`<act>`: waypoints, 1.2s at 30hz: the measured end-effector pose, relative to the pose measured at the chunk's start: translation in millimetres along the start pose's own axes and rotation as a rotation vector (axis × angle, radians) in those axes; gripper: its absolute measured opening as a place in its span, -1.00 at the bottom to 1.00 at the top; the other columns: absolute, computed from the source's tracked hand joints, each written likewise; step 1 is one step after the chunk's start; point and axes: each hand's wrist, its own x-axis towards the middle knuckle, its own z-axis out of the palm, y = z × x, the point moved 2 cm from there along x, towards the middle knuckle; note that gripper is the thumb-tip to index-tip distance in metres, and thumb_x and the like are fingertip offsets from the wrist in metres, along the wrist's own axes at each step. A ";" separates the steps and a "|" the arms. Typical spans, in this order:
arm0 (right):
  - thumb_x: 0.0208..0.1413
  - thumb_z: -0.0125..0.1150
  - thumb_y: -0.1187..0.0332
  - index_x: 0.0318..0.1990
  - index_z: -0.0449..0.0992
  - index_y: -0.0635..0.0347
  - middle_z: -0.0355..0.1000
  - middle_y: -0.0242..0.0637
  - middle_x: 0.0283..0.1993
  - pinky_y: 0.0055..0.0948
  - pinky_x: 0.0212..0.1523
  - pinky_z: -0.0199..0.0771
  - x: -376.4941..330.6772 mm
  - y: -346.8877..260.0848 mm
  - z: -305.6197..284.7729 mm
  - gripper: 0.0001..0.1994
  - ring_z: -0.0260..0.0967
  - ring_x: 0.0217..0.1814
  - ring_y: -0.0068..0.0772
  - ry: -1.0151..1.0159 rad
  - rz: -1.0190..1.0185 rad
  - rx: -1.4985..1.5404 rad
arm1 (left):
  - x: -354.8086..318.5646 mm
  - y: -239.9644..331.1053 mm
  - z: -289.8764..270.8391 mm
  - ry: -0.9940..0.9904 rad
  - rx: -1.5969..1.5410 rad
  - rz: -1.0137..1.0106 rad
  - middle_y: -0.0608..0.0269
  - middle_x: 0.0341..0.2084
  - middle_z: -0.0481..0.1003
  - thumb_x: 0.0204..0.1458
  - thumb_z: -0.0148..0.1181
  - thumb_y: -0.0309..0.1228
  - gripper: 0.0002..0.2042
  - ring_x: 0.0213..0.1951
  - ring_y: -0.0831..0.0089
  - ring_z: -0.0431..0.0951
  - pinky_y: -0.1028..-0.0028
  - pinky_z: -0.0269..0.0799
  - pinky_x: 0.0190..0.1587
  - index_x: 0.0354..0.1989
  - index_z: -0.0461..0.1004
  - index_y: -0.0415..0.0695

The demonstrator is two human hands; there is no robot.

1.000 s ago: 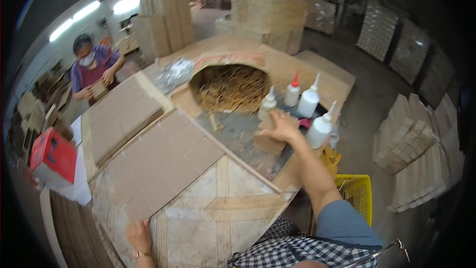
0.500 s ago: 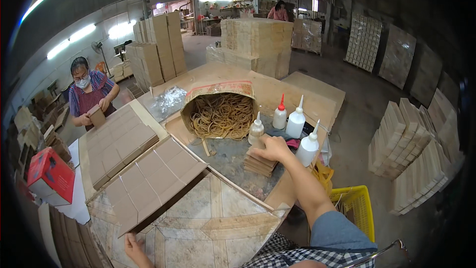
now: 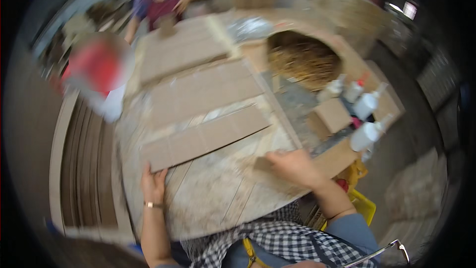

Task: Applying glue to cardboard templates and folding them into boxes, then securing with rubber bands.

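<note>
A long brown board strip (image 3: pixel 210 136) lies at a slant on the marble-patterned tabletop (image 3: pixel 218 196). At its near left corner my left hand (image 3: pixel 153 186) grips the edge, the thumb apart from the fingers. To the right, my right hand (image 3: pixel 292 168) is closed and blurred by motion, low over the tabletop. A small flat brown piece (image 3: pixel 263 166) shows at its fingertips, smeared. Behind the strip lies a wider brown panel (image 3: pixel 206 92). A stack of square brown pieces (image 3: pixel 329 116) stands on the grey work surface beyond my right hand.
White glue bottles (image 3: pixel 366 136) stand right of the stack. A sack of rubber bands (image 3: pixel 305 59) lies open behind. Across the table, a masked person (image 3: pixel 166 0) works by another panel (image 3: pixel 183 47). A red box (image 3: pixel 94 67) sits left; a yellow basket (image 3: pixel 364 208) stands below right.
The view has swung left and down. My right hand has left the stack and come over the tabletop with a small brown piece. A strip now lies apart from the panel, nearer me.
</note>
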 end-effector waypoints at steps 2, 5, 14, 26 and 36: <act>-0.02 0.16 0.36 -0.19 0.43 0.09 0.46 -0.19 -0.37 -0.23 -0.43 0.43 -10.0 -10.2 -23.9 -0.80 0.46 -0.41 -0.11 -0.106 -0.063 0.006 | -69.5 3.3 -12.6 0.022 0.073 0.091 -0.01 0.07 0.37 0.23 -0.05 -0.21 -0.58 0.04 0.20 0.45 0.21 0.48 0.00 0.14 0.23 -0.24; -0.08 0.19 0.47 -0.25 0.48 0.06 0.44 -0.18 -0.47 -0.21 -0.46 0.39 -1.9 -40.6 -51.9 -0.81 0.44 -0.45 -0.11 0.066 -0.182 0.161 | -176.3 5.5 -55.2 0.080 0.073 0.151 0.05 -0.11 0.50 0.24 -0.06 -0.21 -0.62 -0.18 0.26 0.58 0.33 0.61 -0.22 0.09 0.28 -0.24; -0.20 0.16 0.50 -0.24 0.45 0.10 0.41 -0.35 -0.51 -0.35 -0.48 0.36 76.0 -173.5 25.0 -0.73 0.42 -0.43 -0.32 -0.007 -0.844 0.179 | -246.9 -78.8 -68.6 0.428 -0.031 0.403 0.10 -0.21 0.50 0.23 -0.04 -0.20 -0.61 -0.32 0.34 0.60 0.37 0.63 -0.34 0.09 0.26 -0.24; -0.12 0.12 0.36 -0.19 0.39 0.10 0.38 -0.40 -0.43 -0.43 -0.46 0.35 68.9 -211.9 63.2 -0.73 0.37 -0.38 -0.41 0.009 -1.013 -0.063 | -237.0 -80.6 -81.9 0.329 -0.006 0.328 0.11 -0.22 0.50 0.24 -0.05 -0.16 -0.60 -0.27 0.37 0.59 0.38 0.61 -0.26 0.05 0.29 -0.25; -0.17 0.15 0.40 -0.30 0.37 0.10 0.40 -0.37 -0.51 -0.36 -0.54 0.36 88.6 -216.5 60.7 -0.80 0.40 -0.42 -0.37 -0.120 -0.874 -0.002 | -256.5 -48.6 -65.2 0.385 0.883 0.561 -0.01 -0.16 0.47 0.15 0.07 -0.36 -0.62 -0.14 0.27 0.51 0.35 0.41 -0.07 0.06 0.30 -0.37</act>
